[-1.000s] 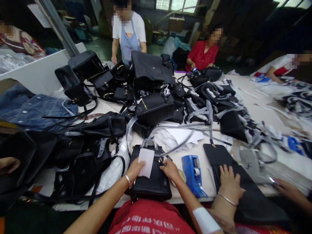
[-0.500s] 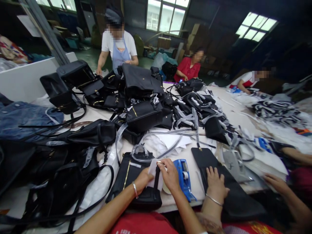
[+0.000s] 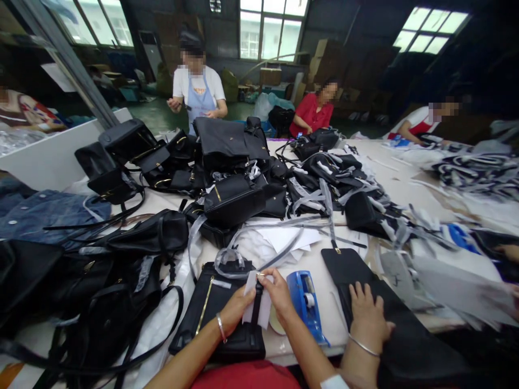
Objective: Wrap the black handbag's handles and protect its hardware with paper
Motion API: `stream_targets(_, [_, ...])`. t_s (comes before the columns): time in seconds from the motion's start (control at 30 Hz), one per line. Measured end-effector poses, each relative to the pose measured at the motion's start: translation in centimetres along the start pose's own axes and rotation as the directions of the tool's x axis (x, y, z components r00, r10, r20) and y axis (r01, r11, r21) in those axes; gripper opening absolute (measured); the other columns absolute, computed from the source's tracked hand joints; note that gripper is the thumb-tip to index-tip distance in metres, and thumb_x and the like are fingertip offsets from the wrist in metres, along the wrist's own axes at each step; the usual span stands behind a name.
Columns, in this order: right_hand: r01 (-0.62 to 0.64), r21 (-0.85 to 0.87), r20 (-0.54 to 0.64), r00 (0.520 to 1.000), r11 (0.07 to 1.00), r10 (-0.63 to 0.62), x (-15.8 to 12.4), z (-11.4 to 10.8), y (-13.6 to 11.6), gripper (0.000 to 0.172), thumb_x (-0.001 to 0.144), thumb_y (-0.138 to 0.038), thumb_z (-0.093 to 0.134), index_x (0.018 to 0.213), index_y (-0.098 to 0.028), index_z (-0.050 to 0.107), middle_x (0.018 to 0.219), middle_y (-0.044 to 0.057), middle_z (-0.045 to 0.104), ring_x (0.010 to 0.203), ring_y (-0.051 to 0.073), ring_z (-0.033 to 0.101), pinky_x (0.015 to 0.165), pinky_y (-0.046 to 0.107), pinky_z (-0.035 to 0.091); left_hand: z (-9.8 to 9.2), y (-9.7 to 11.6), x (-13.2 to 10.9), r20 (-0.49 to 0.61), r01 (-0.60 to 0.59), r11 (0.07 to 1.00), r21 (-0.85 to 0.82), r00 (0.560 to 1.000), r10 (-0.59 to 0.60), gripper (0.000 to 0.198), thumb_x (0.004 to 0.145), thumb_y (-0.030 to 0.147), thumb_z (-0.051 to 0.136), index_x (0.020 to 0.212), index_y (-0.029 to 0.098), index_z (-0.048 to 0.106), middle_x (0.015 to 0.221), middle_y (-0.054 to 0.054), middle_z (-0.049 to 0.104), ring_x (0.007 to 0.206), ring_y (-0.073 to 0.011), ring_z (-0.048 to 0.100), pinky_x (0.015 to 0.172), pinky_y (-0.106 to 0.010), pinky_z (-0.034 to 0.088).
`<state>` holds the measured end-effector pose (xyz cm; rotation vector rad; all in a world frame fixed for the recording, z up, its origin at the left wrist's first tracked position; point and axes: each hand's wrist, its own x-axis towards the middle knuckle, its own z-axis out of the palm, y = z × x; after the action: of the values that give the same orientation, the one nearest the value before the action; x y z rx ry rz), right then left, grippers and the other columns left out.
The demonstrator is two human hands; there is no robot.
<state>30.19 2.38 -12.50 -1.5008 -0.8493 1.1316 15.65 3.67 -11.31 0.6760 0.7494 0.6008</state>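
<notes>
A black bag [image 3: 194, 319] with a gold zipper lies flat before me. Over its right side, my left hand [image 3: 237, 310] pinches a piece of white paper [image 3: 263, 313] that sits around a black strap [image 3: 257, 305]. My right hand [image 3: 279, 294] has its fingertips closed at the top of this strap, by a small gold-coloured metal piece [image 3: 260, 274]. What lies under the fingertips is partly hidden. Just right of my right hand stands a blue tape dispenser [image 3: 306, 302]. A clear-wrapped strap [image 3: 227, 265] loops over the bag's top.
Black bags [image 3: 239, 200] are heaped across the table. At right, a co-worker's hand [image 3: 368, 319] rests spread on a black bag [image 3: 409, 319]. White paper sheets [image 3: 284, 237] lie behind the dispenser. Denim [image 3: 44, 210] lies at left. Several people stand around the table.
My hands stay at the strap and paper, with the left thumb now on the strap. A translucent sheet has shifted at far right. The person in the apron has raised one hand.
</notes>
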Motion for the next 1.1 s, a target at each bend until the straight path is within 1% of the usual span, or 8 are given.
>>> stream_targets(0.17, [-0.086,0.121,-0.057,0.994,0.989,0.094,0.7,-0.1,0.7,0.041,0.067,-0.042,0.069,0.101,-0.020,0.058,0.082,0.001,0.066,0.075,0.020,0.060,0.067,0.029,0.045,1.8,-0.2,0.8,-0.026,0.023,0.999,-0.049,0.999,-0.025,0.056,0.075,0.045,0.066,0.120,0.012,0.058,0.104,-0.016,0.067,0.089,-0.0256,0.065,0.085,-0.039,0.047])
stream_targets(0.3, [-0.067,0.049,-0.079,0.994,0.997,0.071,1.1,-1.1,0.5,0.040,0.066,-0.040,0.071,0.099,-0.021,0.061,0.081,0.002,0.067,0.075,0.021,0.060,0.068,0.030,0.046,2.8,-0.9,1.9,-0.204,0.061,0.998,0.033,0.978,-0.053,0.053,0.076,0.046,0.064,0.115,0.011,0.058,0.073,-0.007,0.068,0.060,-0.0169,0.061,0.064,-0.030,0.050])
stream_targets(0.5, [-0.307,0.519,0.223,0.950,0.798,0.220,-0.7,-3.8,0.7,0.050,0.081,-0.052,0.056,0.121,-0.024,0.053,0.089,0.007,0.066,0.079,0.020,0.062,0.072,0.034,0.048,2.9,-2.3,2.5,-0.301,0.117,0.983,0.143,0.951,-0.069,0.046,0.076,0.049,0.060,0.103,0.012,0.060,0.060,0.000,0.058,0.049,-0.0119,0.052,0.047,-0.022,0.042])
stream_targets(0.67, [-0.356,0.457,0.328,0.919,0.816,0.217,-1.4,-3.5,1.0,0.039,0.080,-0.050,0.058,0.106,-0.021,0.062,0.079,0.005,0.064,0.060,0.016,0.056,0.062,0.033,0.049,2.7,-2.4,3.2,-0.205,0.122,0.959,0.256,0.976,-0.070,0.043,0.080,0.051,0.051,0.098,0.012,0.059,0.058,0.000,0.056,0.045,-0.0123,0.050,0.045,-0.024,0.041])
stream_targets(0.77, [-0.286,0.372,0.253,0.947,0.883,0.200,-0.5,-3.0,1.4,0.033,0.077,-0.048,0.062,0.092,-0.018,0.065,0.079,0.004,0.063,0.067,0.017,0.057,0.069,0.032,0.048,2.4,-1.8,3.8,-0.174,0.103,0.891,0.441,0.984,-0.027,0.037,0.080,0.047,0.052,0.099,0.017,0.062,0.065,-0.003,0.063,0.059,-0.0197,0.059,0.057,-0.029,0.047])
stream_targets(0.87, [-0.169,0.231,0.054,0.986,0.958,0.160,0.1,-2.5,2.4,0.030,0.077,-0.048,0.059,0.081,-0.018,0.062,0.076,0.002,0.062,0.071,0.017,0.056,0.070,0.028,0.046,2.4,-1.6,4.1,-0.179,0.020,0.815,0.580,0.978,0.104,0.030,0.076,0.037,0.059,0.101,0.021,0.064,0.087,-0.008,0.069,0.094,-0.0272,0.061,0.081,-0.032,0.046])
stream_targets(0.97, [-0.093,-0.008,-0.147,0.985,0.996,0.091,0.0,-1.9,3.5,0.030,0.082,-0.048,0.050,0.075,-0.019,0.057,0.069,-0.001,0.058,0.067,0.015,0.053,0.064,0.025,0.042,2.9,-2.4,4.3,-0.192,-0.027,0.816,0.578,0.967,0.168,0.032,0.079,0.035,0.055,0.107,0.021,0.064,0.103,-0.009,0.068,0.108,-0.0284,0.056,0.093,-0.034,0.041])
stream_targets(1.1, [-0.058,-0.241,-0.218,0.976,0.969,0.004,-0.2,-1.1,4.0,0.029,0.088,-0.043,0.044,0.078,-0.020,0.057,0.069,-0.001,0.059,0.067,0.015,0.053,0.065,0.026,0.041,3.5,-4.0,4.4,-0.200,-0.087,0.840,0.535,0.953,0.226,0.039,0.085,0.039,0.050,0.116,0.017,0.059,0.121,-0.010,0.061,0.115,-0.0257,0.052,0.104,-0.035,0.032])
